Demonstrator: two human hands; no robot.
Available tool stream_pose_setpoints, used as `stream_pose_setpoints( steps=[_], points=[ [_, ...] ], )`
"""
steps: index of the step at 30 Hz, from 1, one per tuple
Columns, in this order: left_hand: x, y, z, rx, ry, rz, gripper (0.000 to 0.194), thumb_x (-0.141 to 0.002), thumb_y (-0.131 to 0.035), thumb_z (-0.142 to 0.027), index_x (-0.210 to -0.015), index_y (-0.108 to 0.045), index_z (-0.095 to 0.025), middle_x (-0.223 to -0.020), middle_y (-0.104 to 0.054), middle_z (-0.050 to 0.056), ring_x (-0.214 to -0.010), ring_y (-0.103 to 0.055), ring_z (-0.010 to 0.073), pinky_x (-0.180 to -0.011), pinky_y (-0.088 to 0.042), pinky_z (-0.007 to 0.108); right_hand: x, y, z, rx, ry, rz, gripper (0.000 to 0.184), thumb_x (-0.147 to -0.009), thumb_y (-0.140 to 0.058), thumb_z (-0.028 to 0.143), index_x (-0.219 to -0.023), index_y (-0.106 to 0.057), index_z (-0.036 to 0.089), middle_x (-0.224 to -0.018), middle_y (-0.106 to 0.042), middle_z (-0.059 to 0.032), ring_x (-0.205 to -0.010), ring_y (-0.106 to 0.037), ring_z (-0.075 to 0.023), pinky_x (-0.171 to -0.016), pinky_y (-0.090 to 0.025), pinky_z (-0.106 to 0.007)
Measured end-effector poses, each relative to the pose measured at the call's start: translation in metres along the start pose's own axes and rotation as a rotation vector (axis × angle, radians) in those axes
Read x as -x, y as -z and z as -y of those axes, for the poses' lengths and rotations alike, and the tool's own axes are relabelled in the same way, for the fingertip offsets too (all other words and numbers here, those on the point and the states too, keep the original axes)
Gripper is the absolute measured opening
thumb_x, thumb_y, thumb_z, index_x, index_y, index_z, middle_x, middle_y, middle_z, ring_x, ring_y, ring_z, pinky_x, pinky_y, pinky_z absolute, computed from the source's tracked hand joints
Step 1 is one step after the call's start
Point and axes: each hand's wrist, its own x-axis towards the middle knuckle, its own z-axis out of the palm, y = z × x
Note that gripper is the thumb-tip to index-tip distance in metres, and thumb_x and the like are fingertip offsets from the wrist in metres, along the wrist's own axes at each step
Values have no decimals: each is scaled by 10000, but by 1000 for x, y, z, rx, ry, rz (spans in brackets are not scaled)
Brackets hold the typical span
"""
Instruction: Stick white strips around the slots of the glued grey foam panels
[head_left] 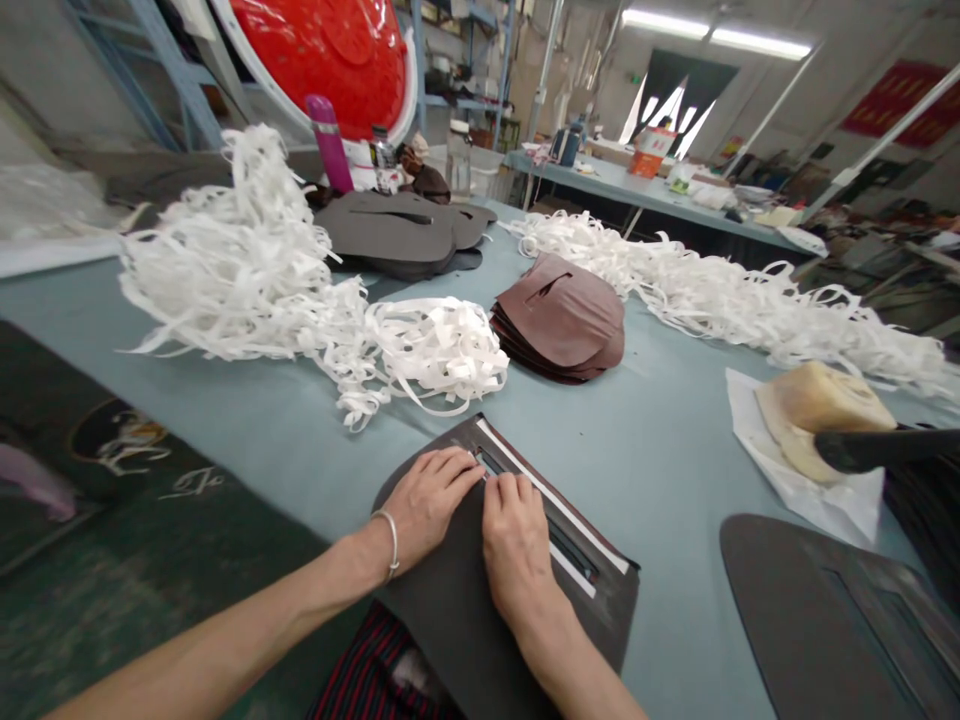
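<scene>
A dark grey leather piece [465, 610] with a long slot and white tape strips [555, 495] along it lies at the table's near edge. My left hand [427, 500], with a bracelet on the wrist, rests on the piece, its fingertips pinching at the slot's left end. Close beside it, my right hand [514, 550] presses on the piece with its fingers curled and fingertips at the tape by the slot. The two hands nearly touch. What the fingertips grip is too small to make out.
Heaps of white paper strips [300, 310] lie left and along the far right [750, 300]. Stacks of brown pieces [562, 320] and grey pieces [397, 235] sit mid-table. A yellowish block on white paper [817, 405], a dark handle [885, 448] and another dark piece [832, 620] are at right.
</scene>
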Motion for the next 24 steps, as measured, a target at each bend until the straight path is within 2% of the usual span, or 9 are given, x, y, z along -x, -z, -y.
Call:
stream_pose_setpoints(
  steps=[5, 9, 14, 19, 24],
  points=[
    [-1, -3, 1, -13, -37, 8, 378, -866, -424, -92, -1209, -570, -155, -1212, -611, 106, -1178, -497, 241, -984, -413, 422, 10, 1, 6, 143, 6, 22, 291, -842, -376, 17, -986, -628, 42, -867, -557, -160, -773, -480, -250, -637, -455, -400],
    [-2, -4, 1, -20, -43, -11, 376, -859, -422, -92, -1186, -591, -168, -1191, -627, 105, -1139, -534, 233, -954, -425, 413, 33, 12, -5, 162, -3, 40, 260, -836, -409, 17, -959, -638, 38, -898, -564, -172, -803, -494, -250, -680, -470, -407],
    [-2, -4, 0, -49, -51, 12, 380, -871, -417, -96, -1206, -574, -183, -1213, -619, 88, -1147, -529, 232, -947, -416, 408, 72, 27, -25, 227, 35, 1, 299, -833, -418, 13, -1042, -630, -8, -928, -585, -183, -860, -502, -271, -720, -486, -410],
    [-1, -3, -1, -40, -33, 30, 392, -866, -425, -90, -1216, -571, -191, -1205, -625, 80, -1157, -523, 227, -942, -414, 410, 109, 41, -43, 200, 42, 36, 350, -872, -347, 24, -1092, -619, 30, -959, -596, -182, -923, -491, -277, -774, -477, -451],
    [0, -3, 2, -46, -21, 42, 403, -875, -417, -101, -1240, -558, -195, -1200, -623, 82, -1153, -521, 231, -935, -415, 416, 123, 51, -52, 116, 36, 45, 329, -886, -354, 52, -1088, -611, 16, -957, -595, -185, -906, -491, -274, -785, -472, -457]
  ],
)
